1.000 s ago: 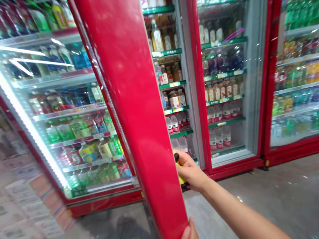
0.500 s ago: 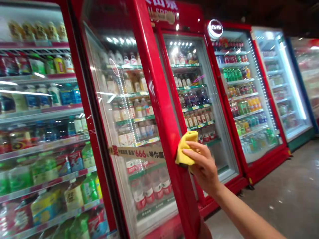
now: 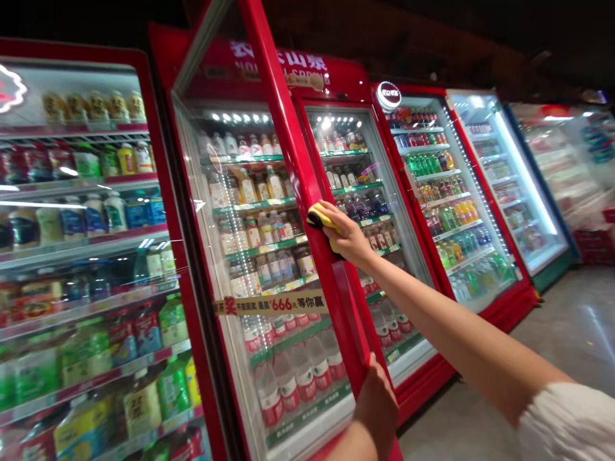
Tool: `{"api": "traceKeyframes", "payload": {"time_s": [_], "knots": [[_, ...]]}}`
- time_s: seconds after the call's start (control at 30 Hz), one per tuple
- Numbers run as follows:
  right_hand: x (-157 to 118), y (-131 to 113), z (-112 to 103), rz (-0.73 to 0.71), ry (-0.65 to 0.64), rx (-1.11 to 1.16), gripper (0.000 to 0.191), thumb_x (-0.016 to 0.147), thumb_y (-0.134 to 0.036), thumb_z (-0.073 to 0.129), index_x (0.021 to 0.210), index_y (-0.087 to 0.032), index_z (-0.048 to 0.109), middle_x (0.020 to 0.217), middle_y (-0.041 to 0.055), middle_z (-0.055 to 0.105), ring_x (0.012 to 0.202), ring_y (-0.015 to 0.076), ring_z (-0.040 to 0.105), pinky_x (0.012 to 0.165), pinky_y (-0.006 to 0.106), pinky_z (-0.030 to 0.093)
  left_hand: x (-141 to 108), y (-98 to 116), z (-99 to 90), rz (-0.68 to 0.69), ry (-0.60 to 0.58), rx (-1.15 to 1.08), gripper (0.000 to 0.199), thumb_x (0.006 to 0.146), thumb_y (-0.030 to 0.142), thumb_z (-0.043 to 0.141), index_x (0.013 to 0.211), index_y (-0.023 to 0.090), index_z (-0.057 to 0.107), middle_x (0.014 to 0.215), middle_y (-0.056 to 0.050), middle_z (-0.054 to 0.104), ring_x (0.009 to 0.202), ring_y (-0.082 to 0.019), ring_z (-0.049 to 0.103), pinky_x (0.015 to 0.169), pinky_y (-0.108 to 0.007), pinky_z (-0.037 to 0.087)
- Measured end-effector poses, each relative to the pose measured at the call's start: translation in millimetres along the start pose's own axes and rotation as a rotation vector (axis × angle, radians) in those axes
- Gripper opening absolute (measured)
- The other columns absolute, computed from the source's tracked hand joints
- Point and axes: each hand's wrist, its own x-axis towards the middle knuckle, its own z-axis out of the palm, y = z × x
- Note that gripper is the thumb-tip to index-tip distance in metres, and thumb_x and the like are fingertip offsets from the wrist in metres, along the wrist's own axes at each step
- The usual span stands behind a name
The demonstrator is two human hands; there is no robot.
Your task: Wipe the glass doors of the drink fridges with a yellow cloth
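My right hand (image 3: 346, 232) is closed on a folded yellow cloth (image 3: 335, 241) with a black edge. It presses the cloth against the red frame of a glass fridge door (image 3: 307, 186), about halfway up. The door stands swung open toward me. Lower down, my left hand (image 3: 377, 397) is wrapped round the outer edge of the same frame, its fingers partly hidden behind it. A printed promotional strip (image 3: 273, 303) runs across the door's glass. Through the glass show shelves of bottled drinks (image 3: 298, 387).
To the left stands another drinks fridge (image 3: 96, 250) with full shelves. More lit fridges (image 3: 451, 186) line up to the right, one bearing a round lit sign (image 3: 389, 96). Shiny grey floor (image 3: 571, 333) lies at the lower right.
My right hand and the cloth have moved up along the red door frame. My left hand has come into clear view on the frame's lower edge. The view has tilted upward.
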Motion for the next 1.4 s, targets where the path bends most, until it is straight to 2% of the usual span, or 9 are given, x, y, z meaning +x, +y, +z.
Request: {"api": "traceKeyframes", "payload": {"time_s": [0.13,0.27,0.47,0.63,0.77,0.87,0.97,1.1,1.4], "knots": [[-35,-5,-7,0.061,-0.047,0.051,0.042,0.091,-0.038,0.064,0.13,-0.025,0.072,0.152,0.007,0.058,0.146,0.0252,0.049,0.123,0.046,0.035,45,-95,-49.9,-0.026,0.017,0.089,0.028,0.092,0.034,0.062,0.092,0.013,0.081,0.097,-0.016,0.075,0.119,-0.035,0.064,0.108,-0.052,0.048],[-1,5,-12,0.056,-0.094,0.146,0.042,0.085,-0.038,0.07,0.125,-0.023,0.075,0.146,0.0095,0.063,0.142,0.0266,0.054,0.122,0.047,0.037,85,-169,-104.9,-0.015,0.021,0.106,0.024,0.09,0.018,0.056,0.085,0.017,0.08,0.079,-0.01,0.074,0.097,-0.026,0.067,0.105,-0.045,0.048],[30,20,-21,0.083,0.043,0.241,0.042,0.076,-0.034,0.08,0.116,-0.022,0.078,0.138,0.0101,0.069,0.133,0.0291,0.061,0.121,0.053,0.04,84,-175,-116.7,-0.001,0.027,0.151,0.017,0.083,0.023,0.064,0.085,0.016,0.079,0.082,-0.01,0.075,0.102,-0.027,0.065,0.112,-0.048,0.04],[42,19,-1,0.012,-0.042,0.328,0.034,0.077,-0.033,0.082,0.109,-0.022,0.081,0.141,0.0085,0.067,0.134,0.0308,0.061,0.121,0.053,0.04,63,-175,-127.0,0.011,0.1,0.146,0.015,0.083,0.023,0.064,0.085,0.016,0.076,0.086,-0.009,0.075,0.103,-0.024,0.066,0.109,-0.044,0.044],[101,19,17,-0.009,0.008,0.404,0.037,0.071,-0.037,0.084,0.104,-0.02,0.082,0.138,0.0062,0.069,0.137,0.0313,0.058,0.121,0.05,0.041,53,-196,-155.7,0.033,0.4,0.173,0.023,0.095,0.023,0.05,0.099,0.02,0.073,0.106,-0.006,0.075,0.111,-0.02,0.066,0.111,-0.041,0.046],[113,19,19,-0.014,0.027,0.413,0.037,0.073,-0.034,0.083,0.108,-0.021,0.081,0.143,0.0066,0.065,0.142,0.0305,0.053,0.12,0.045,0.041,60,-224,-178.9,-0.182,0.641,0.207,0.029,0.097,0.023,0.05,0.119,0.022,0.069,0.124,-0.007,0.071,0.125,-0.025,0.062,0.113,-0.046,0.047],[76,18,15,0.012,0.027,0.404,0.038,0.079,-0.032,0.078,0.116,-0.023,0.079,0.15,0.0062,0.06,0.143,0.0291,0.052,0.119,0.043,0.043,74,-253,-189.4,-0.345,0.696,0.18,0.043,0.098,0.021,0.048,0.139,0.017,0.057,0.146,-0.014,0.059,0.14,-0.029,0.052,0.118,-0.051,0.043],[-6,12,10,0.053,0.043,0.328,0.036,0.086,-0.033,0.073,0.122,-0.027,0.077,0.152,0.006,0.058,0.142,0.0278,0.053,0.118,0.043,0.045,84,-275,-177.9,-0.338,0.637,0.114,0.053,0.099,0.018,0.041,0.152,0.014,0.044,0.159,-0.016,0.048,0.152,-0.028,0.038,0.126,-0.051,0.033],[-155,4,-10,0.181,-0.007,0.118,0.039,0.096,-0.03,0.065,0.135,-0.032,0.07,0.157,0.0071,0.052,0.142,0.0275,0.054,0.117,0.043,0.047,90,-254,-139.1,-0.271,0.462,0.0,0.05,0.099,0.016,0.042,0.148,0.02,0.052,0.17,-0.01,0.029,0.16,-0.028,0.02,0.129,-0.056,0.022]]}}
